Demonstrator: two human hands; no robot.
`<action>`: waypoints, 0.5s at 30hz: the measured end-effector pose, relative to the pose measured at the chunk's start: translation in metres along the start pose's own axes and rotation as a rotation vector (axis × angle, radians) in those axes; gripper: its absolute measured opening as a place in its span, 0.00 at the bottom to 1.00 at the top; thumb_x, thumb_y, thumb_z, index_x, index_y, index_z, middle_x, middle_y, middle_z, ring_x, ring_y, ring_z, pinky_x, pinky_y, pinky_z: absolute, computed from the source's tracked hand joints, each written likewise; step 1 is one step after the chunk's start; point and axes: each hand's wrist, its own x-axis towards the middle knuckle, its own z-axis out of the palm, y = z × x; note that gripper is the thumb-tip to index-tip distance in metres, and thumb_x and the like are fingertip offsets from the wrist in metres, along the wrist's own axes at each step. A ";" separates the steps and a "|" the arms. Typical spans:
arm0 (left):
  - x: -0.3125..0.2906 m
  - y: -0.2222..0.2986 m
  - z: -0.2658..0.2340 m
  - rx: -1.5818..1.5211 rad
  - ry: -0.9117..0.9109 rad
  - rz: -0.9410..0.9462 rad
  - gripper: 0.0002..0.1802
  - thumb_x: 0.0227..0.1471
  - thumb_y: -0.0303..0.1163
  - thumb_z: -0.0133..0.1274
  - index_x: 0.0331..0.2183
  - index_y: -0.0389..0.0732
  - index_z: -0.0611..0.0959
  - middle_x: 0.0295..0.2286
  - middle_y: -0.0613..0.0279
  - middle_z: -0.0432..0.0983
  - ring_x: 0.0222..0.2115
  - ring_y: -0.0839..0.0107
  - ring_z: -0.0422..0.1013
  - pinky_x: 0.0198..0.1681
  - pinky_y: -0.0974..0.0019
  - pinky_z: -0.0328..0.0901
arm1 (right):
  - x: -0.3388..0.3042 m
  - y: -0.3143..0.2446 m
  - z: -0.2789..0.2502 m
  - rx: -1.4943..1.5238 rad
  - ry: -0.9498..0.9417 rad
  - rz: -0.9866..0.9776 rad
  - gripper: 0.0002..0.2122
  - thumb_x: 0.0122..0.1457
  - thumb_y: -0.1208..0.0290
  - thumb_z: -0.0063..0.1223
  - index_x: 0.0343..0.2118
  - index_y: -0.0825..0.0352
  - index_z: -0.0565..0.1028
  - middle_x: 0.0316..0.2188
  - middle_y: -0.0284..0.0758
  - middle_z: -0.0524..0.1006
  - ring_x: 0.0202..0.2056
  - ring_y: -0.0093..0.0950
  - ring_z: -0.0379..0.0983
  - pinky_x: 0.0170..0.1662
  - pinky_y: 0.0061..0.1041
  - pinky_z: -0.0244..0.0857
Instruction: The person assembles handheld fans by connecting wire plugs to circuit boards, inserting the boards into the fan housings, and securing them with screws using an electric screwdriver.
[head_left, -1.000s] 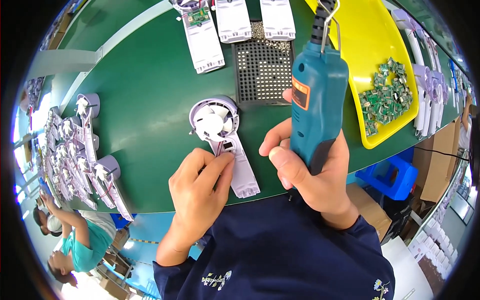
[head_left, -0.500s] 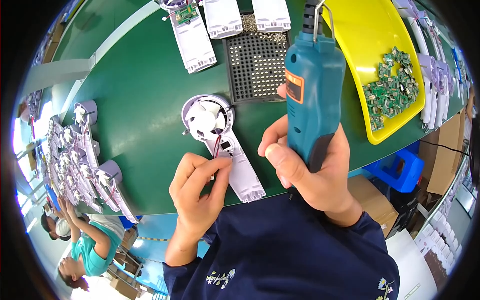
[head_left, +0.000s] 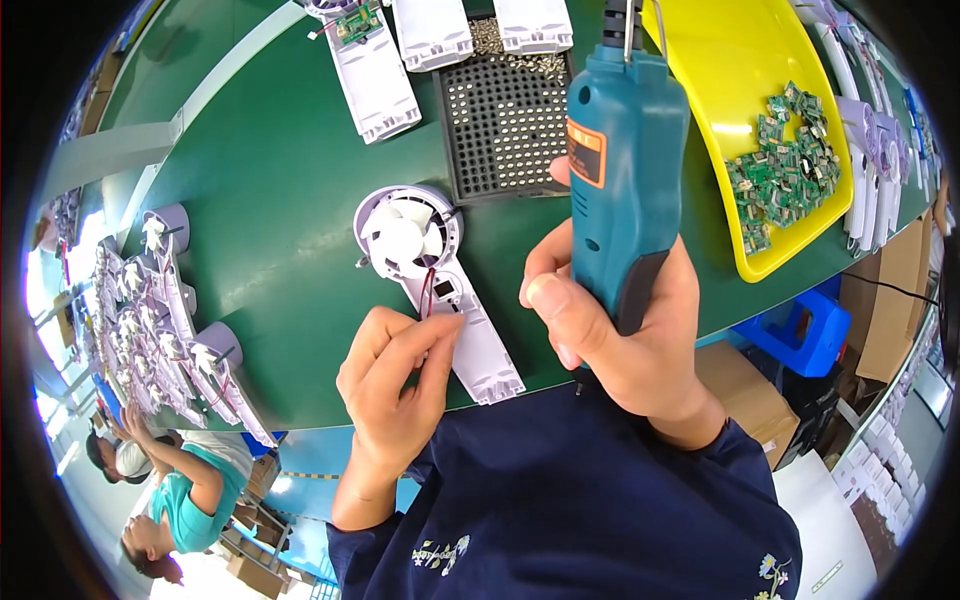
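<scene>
Head: drew left hand (head_left: 395, 385) slightly back from fan (head_left: 397, 240), pinching wires (head_left: 430, 290); kept right hand (head_left: 640, 370) wrapped round driver (head_left: 630, 170); likely meant wire routing, not screwdriving yet.

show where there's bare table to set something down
Widest patch: green table between the clustered fan housings at left and the fan unit by the left hand. A narrower one lies between that unit and the right hand. Crowded: the far side, around the black tray and white housings.

Dark navy top (head_left: 600, 490); small embroidered flowers (head_left: 455, 551)
</scene>
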 end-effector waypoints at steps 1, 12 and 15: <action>0.000 0.000 0.000 0.020 0.002 0.019 0.13 0.40 0.12 0.64 0.32 0.35 0.86 0.21 0.63 0.69 0.20 0.74 0.66 0.21 0.72 0.60 | 0.000 0.000 0.000 -0.003 0.004 0.004 0.21 0.58 0.76 0.63 0.51 0.70 0.66 0.30 0.29 0.76 0.31 0.13 0.71 0.35 0.15 0.66; 0.006 -0.003 -0.010 0.067 -0.084 0.013 0.15 0.40 0.16 0.67 0.33 0.37 0.85 0.23 0.63 0.70 0.20 0.74 0.67 0.21 0.72 0.62 | 0.000 0.001 -0.001 0.011 0.027 0.008 0.20 0.58 0.77 0.63 0.51 0.70 0.66 0.30 0.28 0.75 0.30 0.13 0.71 0.34 0.15 0.66; 0.004 -0.001 -0.008 0.087 -0.053 0.002 0.15 0.39 0.18 0.69 0.33 0.37 0.85 0.23 0.64 0.70 0.20 0.74 0.66 0.21 0.72 0.61 | 0.000 0.003 -0.002 0.002 0.007 0.008 0.21 0.58 0.77 0.62 0.52 0.70 0.66 0.30 0.28 0.75 0.31 0.13 0.71 0.35 0.15 0.66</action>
